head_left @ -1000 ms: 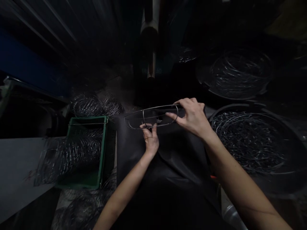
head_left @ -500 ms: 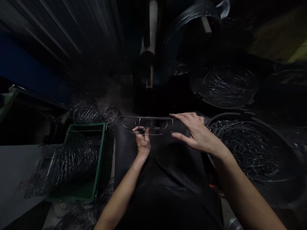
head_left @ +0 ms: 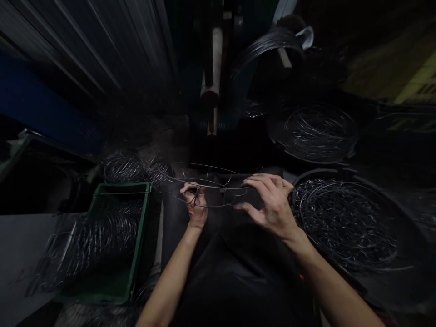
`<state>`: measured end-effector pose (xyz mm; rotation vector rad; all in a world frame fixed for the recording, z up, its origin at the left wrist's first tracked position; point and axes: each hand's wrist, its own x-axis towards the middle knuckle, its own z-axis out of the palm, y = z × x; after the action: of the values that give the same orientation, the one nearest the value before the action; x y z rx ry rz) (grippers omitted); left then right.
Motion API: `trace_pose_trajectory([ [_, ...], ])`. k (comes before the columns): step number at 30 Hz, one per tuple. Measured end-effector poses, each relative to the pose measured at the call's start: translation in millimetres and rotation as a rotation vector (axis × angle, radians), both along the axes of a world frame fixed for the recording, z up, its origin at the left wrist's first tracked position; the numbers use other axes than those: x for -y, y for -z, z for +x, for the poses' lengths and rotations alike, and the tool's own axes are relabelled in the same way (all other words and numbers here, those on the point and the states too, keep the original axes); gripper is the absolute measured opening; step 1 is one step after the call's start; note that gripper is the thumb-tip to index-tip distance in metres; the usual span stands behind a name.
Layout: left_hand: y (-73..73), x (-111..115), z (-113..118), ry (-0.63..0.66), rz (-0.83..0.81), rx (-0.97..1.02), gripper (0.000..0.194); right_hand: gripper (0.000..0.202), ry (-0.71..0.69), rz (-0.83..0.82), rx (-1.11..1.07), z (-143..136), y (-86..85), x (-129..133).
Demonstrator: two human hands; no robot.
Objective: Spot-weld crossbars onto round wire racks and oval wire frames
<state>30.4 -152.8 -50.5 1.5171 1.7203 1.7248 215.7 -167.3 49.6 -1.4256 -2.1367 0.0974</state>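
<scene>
A round wire frame [head_left: 218, 186] with thin rings and cross wires is held in front of the dark apron. My left hand [head_left: 195, 204] is closed on its near left part, fingers wrapped round the wires. At the frame's right end is my right hand [head_left: 267, 202], with its fingertips at the upper wire and the thumb apart below, near the lower wire. Whether the right thumb touches the wire is too dim to tell.
A green crate [head_left: 136, 245] of wire frames stands at the left, with wire bundles [head_left: 124, 166] behind it. On the right are a tub of short wire pieces [head_left: 344, 222] and a basin of wire [head_left: 320, 131]. A machine post [head_left: 216, 59] stands ahead.
The wire frame has tilted, so its rings look more open. Both hands have moved slightly left and lower in view, and the camera view has shifted a little.
</scene>
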Motion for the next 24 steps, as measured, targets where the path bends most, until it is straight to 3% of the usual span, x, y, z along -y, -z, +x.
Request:
trace_pose_trajectory([
  [8,1.6,1.7,1.1,-0.005,-0.073,0.073,0.025,0.034,-0.006,0.016,-0.038,-0.2,-5.2,0.3],
  [13,19.5,19.1,37.8,0.033,-0.348,0.373,0.027,0.042,0.081,0.027,0.062,-5.7,-6.2,-7.6],
  [17,31.5,42.4,67.3,0.041,-0.619,0.576,0.021,0.047,0.037,0.000,0.171,-12.7,3.6,-15.1],
  [24,35.9,54.2,67.5,-0.028,-0.722,0.714,0.026,0.053,-0.041,-0.086,0.232,-15.1,14.4,-18.3],
])
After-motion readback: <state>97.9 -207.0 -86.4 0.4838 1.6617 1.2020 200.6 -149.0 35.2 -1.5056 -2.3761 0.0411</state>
